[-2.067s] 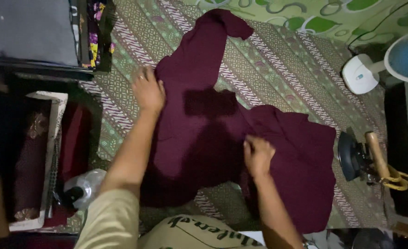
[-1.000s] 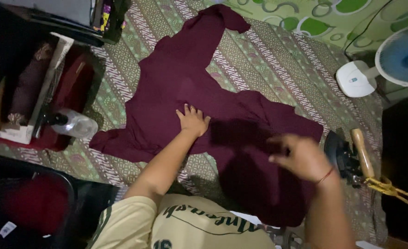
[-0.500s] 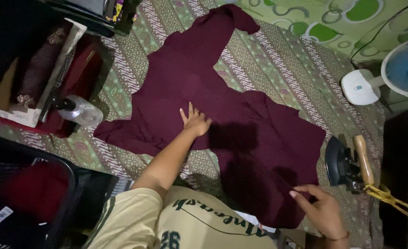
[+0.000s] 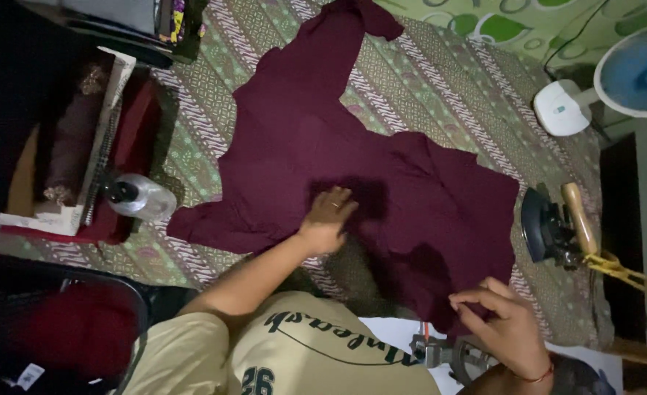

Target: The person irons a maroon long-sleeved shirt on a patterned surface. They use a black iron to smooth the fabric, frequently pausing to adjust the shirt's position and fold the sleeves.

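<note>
1. In the head view, a maroon garment (image 4: 352, 153) lay spread on a patterned batik cloth (image 4: 426, 80) on the floor, one long part reaching away toward the top of the picture and a broad part stretching toward the right side.
2. The left hand (image 4: 327, 219) rested on the garment near its middle, palm down, fingers loosely spread and flat, gripping nothing but pinning the fabric in place.
3. The right hand (image 4: 502, 322) was at the near edge of the garment, fingers curled with the thumb toward them; it seemed to pinch the hem, though the dim light made the hold hard to confirm.
4. Judged from this, the work in hand was smoothing and straightening the fabric. To do it well, the left palm would best stay firm as an anchor while the right drew the edge outward, evenly, so that the folds seen in the broad right part flattened without dragging the whole piece.
5. An iron (image 4: 557, 227) with a wooden handle stood just beside the garment's right edge, apart from it; the pulling hand would do well to keep clear of it.
6. A plastic bottle (image 4: 137, 197) lay to the left, near the garment's left corner, beside a box of folded cloth (image 4: 74, 153).
7. A fan (image 4: 630, 73) stood at the upper right, well apart.
</note>
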